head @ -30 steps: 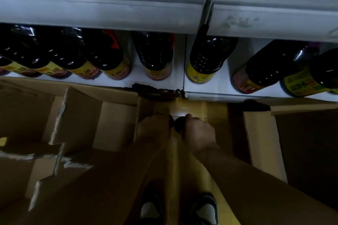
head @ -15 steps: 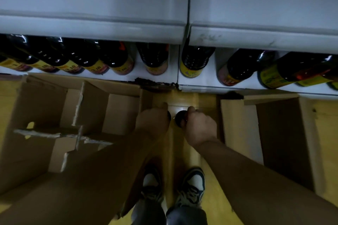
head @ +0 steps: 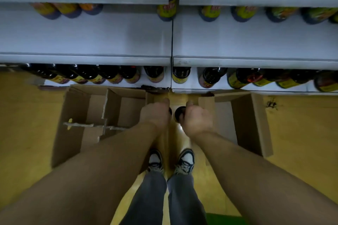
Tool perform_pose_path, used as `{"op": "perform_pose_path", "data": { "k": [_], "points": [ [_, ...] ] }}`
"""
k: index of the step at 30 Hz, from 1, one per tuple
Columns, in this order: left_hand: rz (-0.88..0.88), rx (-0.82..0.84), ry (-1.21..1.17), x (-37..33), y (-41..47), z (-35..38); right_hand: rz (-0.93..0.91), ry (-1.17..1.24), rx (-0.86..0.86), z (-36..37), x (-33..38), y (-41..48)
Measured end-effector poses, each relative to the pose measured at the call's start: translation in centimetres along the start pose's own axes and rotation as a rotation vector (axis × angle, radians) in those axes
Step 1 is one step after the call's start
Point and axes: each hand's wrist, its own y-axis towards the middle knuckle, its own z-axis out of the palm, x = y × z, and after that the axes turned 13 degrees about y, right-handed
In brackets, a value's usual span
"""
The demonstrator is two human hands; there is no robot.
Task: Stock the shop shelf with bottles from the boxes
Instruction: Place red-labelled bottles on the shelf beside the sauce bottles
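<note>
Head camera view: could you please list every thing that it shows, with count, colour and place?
Shelves: three levels, white, ahead.
Lower-shelf bottles: about a dozen, dark, yellow labels, in a row.
Upper-shelf bottles: about eight, blurred, yellow labels.
Boxes: two, brown cardboard, on floor, flanking the hands.
Floor: one, yellow, underfoot.
Held bottles: two, dark tops, one per hand.
Shoes: two, white and dark.
Left hand, right hand: each grips a bottle top.

View pulled back, revealing the upper shelf (head: 86,34).

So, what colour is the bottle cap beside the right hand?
Black: the bottle cap shows best in the head view.
</note>
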Motion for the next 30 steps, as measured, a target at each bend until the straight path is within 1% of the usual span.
{"op": "perform_pose_path", "data": {
  "k": [2, 7, 13, 16, 21, 24, 30],
  "points": [
    [-0.010, 0.008, 0.002, -0.2, -2.4, -2.1, -0.016, 0.002, -0.023, -2.1, 0.8, -2.4],
    [-0.008, -0.062, -0.019, -0.8, -8.0, -6.5, -0.028, -0.021, -0.049, -7.2, 2.7, -7.8],
    [-0.010, -0.076, -0.057, -1.6, -13.6, -11.1, -0.040, -0.050, -0.098, -12.4, 4.3, -13.5],
    [-0.005, -0.124, -0.075, -1.6, -15.9, -14.0, -0.061, -0.063, -0.117, -15.2, 5.0, -16.0],
    [0.024, -0.195, -0.089, -1.8, -18.5, -18.8, -0.068, -0.083, -0.139, -19.9, 6.5, -18.6],
    [0.056, -0.243, -0.028, -2.0, -19.4, -21.5, -0.079, -0.089, -0.130, -22.8, 6.9, -19.2],
    [0.098, -0.304, 0.031, -2.4, -20.7, -26.6, -0.137, -0.153, -0.190, -28.1, 8.0, -20.1]
  ]
}}
